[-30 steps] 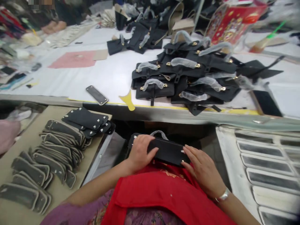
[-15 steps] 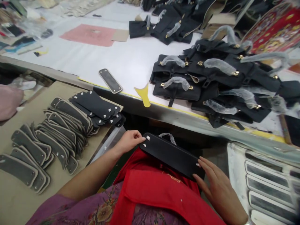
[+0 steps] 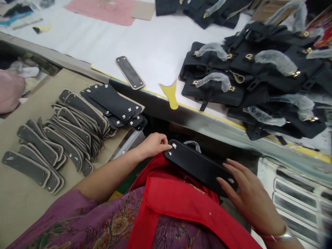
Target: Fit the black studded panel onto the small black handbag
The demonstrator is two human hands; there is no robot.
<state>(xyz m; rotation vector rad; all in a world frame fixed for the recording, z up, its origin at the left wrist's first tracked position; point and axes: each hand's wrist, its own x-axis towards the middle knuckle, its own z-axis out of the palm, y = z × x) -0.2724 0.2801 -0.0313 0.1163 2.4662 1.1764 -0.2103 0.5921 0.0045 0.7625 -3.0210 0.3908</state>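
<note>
The long, smooth black panel with rounded corners [image 3: 198, 164] lay slantwise over the person's lap, against a red cloth apron [image 3: 192, 207]; small white tabs stood out near its two ends. A purple flower-printed garment [image 3: 111, 221] showed beneath the apron. To the left, a flat tan board [image 3: 15, 214] carried overlapping curved grey strips with pale edges and metal studs [image 3: 72, 131], and beside them a stack of matte black panels with white tabs [image 3: 114, 103]. On the white-topped bench [image 3: 90, 41] ahead lay a single straight grey strip with studded corners [image 3: 130, 73], a flat yellow forked piece [image 3: 169, 95] near the edge, and a heap of black bags with gold-coloured fittings [image 3: 215, 93], their arched handles wrapped in crinkled clear plastic.

The left hand [image 3: 154, 145] was drawn nearly closed, its thumb and curled fingers pinching the panel's left end beside the tabs. The right hand [image 3: 246, 190] was loosely spread at the other end, thumb and fingers parted over it; how firmly they touched could not be told.
</note>
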